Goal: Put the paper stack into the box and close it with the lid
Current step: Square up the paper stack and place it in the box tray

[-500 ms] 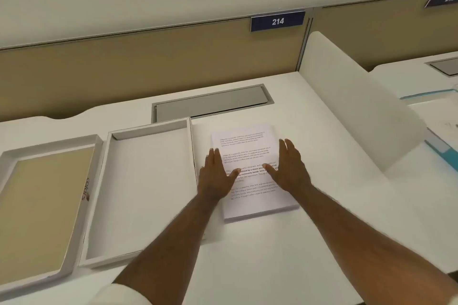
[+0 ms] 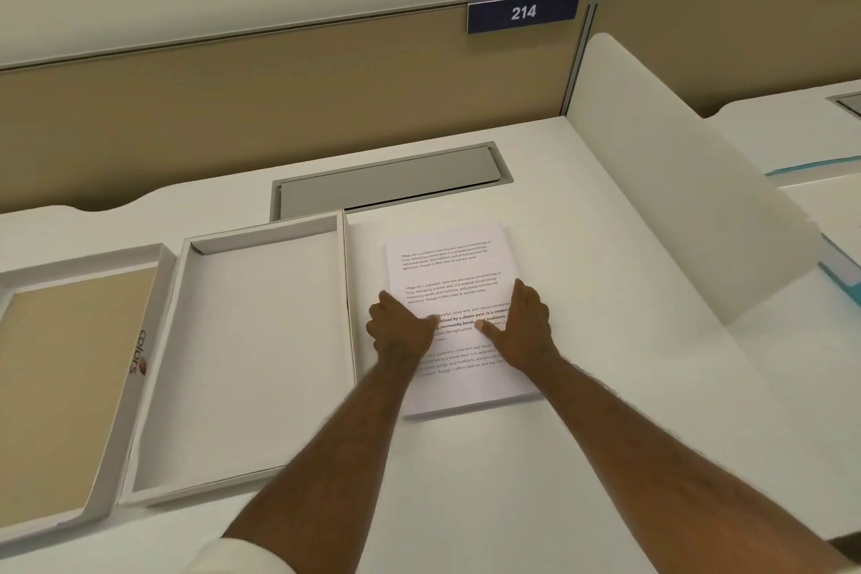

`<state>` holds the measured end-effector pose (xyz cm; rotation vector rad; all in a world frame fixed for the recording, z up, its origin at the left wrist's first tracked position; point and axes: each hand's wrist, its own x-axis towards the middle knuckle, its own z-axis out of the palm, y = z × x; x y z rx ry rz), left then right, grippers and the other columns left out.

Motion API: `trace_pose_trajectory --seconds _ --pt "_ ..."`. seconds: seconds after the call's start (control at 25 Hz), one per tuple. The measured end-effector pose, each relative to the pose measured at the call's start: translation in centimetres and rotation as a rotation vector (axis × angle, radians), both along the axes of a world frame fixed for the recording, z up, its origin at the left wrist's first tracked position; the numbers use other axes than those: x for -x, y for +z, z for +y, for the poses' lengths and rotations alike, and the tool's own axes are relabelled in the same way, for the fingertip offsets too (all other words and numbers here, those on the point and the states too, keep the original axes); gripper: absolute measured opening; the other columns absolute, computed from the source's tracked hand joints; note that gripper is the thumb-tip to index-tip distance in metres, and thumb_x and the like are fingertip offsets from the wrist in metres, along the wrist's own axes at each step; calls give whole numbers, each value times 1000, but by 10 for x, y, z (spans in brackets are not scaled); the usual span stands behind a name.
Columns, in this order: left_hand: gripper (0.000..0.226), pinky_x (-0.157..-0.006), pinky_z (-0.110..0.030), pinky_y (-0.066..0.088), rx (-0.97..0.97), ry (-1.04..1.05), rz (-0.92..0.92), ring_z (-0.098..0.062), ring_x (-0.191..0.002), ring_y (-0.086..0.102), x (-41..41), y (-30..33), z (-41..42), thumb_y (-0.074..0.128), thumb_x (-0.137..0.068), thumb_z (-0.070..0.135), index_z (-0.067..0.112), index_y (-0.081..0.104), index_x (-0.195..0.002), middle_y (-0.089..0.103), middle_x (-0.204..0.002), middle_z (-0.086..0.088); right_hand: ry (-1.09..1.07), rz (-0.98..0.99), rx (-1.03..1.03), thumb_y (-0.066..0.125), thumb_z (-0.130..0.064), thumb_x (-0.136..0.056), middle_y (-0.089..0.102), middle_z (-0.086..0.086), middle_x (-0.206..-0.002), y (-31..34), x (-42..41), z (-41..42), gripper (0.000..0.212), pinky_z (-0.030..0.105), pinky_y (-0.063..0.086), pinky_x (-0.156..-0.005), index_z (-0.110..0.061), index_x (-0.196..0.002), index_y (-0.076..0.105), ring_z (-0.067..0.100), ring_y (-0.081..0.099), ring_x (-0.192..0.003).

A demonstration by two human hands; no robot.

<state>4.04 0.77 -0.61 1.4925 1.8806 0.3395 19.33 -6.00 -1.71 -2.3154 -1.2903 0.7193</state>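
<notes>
A white paper stack (image 2: 447, 261) with printed text lies flat on the white desk, right of an empty white box (image 2: 261, 340). Left of the box lies the lid (image 2: 70, 387), inside up, tan within, with a logo on its rim. My left hand (image 2: 400, 331) rests on the stack's left edge with its fingers curled down over the side. My right hand (image 2: 526, 326) lies on the stack's right half, fingers along the right edge and thumb spread across the top sheet. The stack sits flat on the desk.
A grey cable flap (image 2: 391, 182) is set in the desk behind the box. A white divider panel (image 2: 675, 200) slants up on the right. A tan partition carries a blue sign 214 (image 2: 524, 12). A teal-edged item (image 2: 838, 275) lies beyond the divider.
My left hand's fingers have curled down over the stack's left edge, and my right hand has slid toward the right edge. The stack has not moved.
</notes>
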Motion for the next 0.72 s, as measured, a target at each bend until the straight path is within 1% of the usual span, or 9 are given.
trace_pose_trajectory --seconds 0.08,0.12,0.24,0.36,0.44,0.48,0.56,0.64,0.72 --pt "88 -99 -47 47 107 145 -55 -36 -128 43 -1 2 10 82 -65 38 5 37 -133 42 -137 -17 -40 30 -5 68 -46 -79 30 17 -149 -1 -1 2 98 49 33 -107 -3 -148 14 38 31 -133" --pt "88 -98 -47 49 143 183 -73 -35 -125 46 -1 2 15 83 -63 40 6 39 -131 45 -136 -17 -53 36 -11 70 -46 -78 31 16 -148 -2 -2 3 98 50 34 -106 -4 -148 15 38 32 -133" --pt "89 -97 -47 50 198 216 -82 -34 -123 49 -1 -1 20 82 -60 47 8 43 -130 49 -134 -15 -68 42 -24 70 -45 -78 32 15 -147 -5 -3 3 97 50 34 -106 -5 -147 16 37 32 -132" --pt "87 -98 -43 45 213 230 -32 -33 -126 42 -8 0 20 79 -64 50 9 42 -131 43 -137 -15 -73 55 -30 70 -45 -78 31 14 -148 -7 -3 4 97 49 34 -106 -6 -148 15 37 31 -133" --pt "82 -92 -40 43 214 229 -13 -32 -128 38 -11 2 19 76 -68 48 11 40 -132 36 -137 -15 -75 58 -38 70 -45 -78 31 14 -148 -7 -3 3 97 49 33 -106 -6 -148 15 36 31 -134" --pt "79 -92 -41 45 208 234 -28 -33 -127 39 -11 1 19 76 -69 46 12 40 -131 35 -136 -15 -75 61 -36 70 -45 -78 31 14 -148 -7 -3 3 97 49 33 -106 -6 -148 15 36 30 -134" --pt "71 -90 -42 50 176 265 -133 -34 -118 50 -8 -1 21 75 -70 39 13 43 -126 43 -131 -14 -80 66 -40 70 -45 -78 31 14 -148 -7 -3 3 97 50 33 -106 -6 -148 15 36 31 -133" --pt "60 -86 -41 53 142 281 -295 -30 -101 60 -5 -1 22 74 -72 27 11 43 -121 56 -123 -11 -86 68 -49 70 -45 -78 32 14 -147 -7 -3 3 96 50 34 -106 -6 -148 16 36 31 -133" --pt "58 -79 -37 51 156 307 -413 -28 -93 61 -4 -1 22 73 -76 19 6 41 -122 61 -115 -10 -91 72 -54 70 -45 -78 32 14 -147 -8 -3 3 96 50 33 -106 -6 -148 16 36 31 -133"
